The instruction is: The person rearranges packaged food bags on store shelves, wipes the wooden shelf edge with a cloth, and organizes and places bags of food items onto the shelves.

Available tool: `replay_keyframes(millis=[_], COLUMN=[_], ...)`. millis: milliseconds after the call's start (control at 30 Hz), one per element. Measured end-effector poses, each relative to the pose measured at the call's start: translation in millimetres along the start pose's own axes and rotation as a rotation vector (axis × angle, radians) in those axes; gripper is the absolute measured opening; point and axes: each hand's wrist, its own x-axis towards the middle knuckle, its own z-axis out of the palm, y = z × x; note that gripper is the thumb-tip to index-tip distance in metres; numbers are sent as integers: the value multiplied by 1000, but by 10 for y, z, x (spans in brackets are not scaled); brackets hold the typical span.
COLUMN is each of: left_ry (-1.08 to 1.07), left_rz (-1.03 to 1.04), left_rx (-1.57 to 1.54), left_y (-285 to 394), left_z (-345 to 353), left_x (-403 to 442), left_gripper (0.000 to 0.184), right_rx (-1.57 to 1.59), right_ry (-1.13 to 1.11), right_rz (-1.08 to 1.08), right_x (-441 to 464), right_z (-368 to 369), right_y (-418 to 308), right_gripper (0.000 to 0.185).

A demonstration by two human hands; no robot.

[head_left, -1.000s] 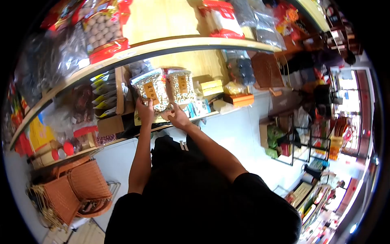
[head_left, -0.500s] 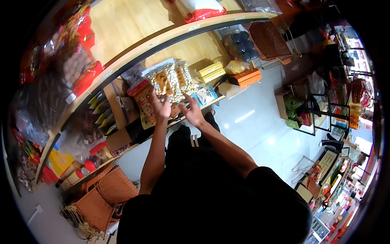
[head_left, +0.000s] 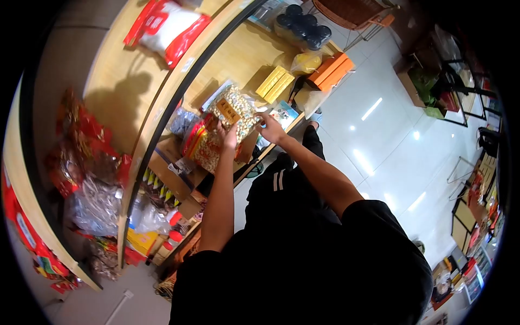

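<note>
A clear plastic bag of pale, nut-like pieces [head_left: 238, 105] with a gold-brown label is between my two hands, over the lower wooden shelf. My left hand [head_left: 228, 136] grips its near lower edge, fingers partly behind the bag. At the bag's right side, my right hand [head_left: 272, 130] has its fingers drawn together on the edge. Below the left hand sits a red-and-yellow edged bag of similar pieces [head_left: 206, 149], partly covered by my wrist. A blue-and-white packet [head_left: 284, 115] lies just beyond the right hand.
Two gold boxes [head_left: 275, 84], an orange box [head_left: 330, 71] and a pack of dark-lidded jars [head_left: 303, 27] stand farther along the lower shelf. The upper shelf edge [head_left: 187, 65] crosses close by on the left, bearing a red-and-white bag [head_left: 168, 32]. Tiled floor [head_left: 346, 141] extends to the right.
My view has turned and shifted along the shelves. Two labelled bags showed side by side earlier; now one shows in front. My right hand's fingers have closed at the bag's edge.
</note>
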Motion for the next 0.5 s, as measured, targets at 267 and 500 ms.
replay_keyframes(millis=[267,500], left_ry=[-54,-159], left_rz=[-191,-419], left_rx=[-198,-327], left_y=[170,-487], left_z=[84,145], left_x=[-214,267], left_gripper=[60,72], right_rx=[120,-97], right_ry=[-155,-619], right_rz=[96,-53], right_x=[115,380], right_z=[-256,-612], right_y=[7,-62], right_gripper=[61,60])
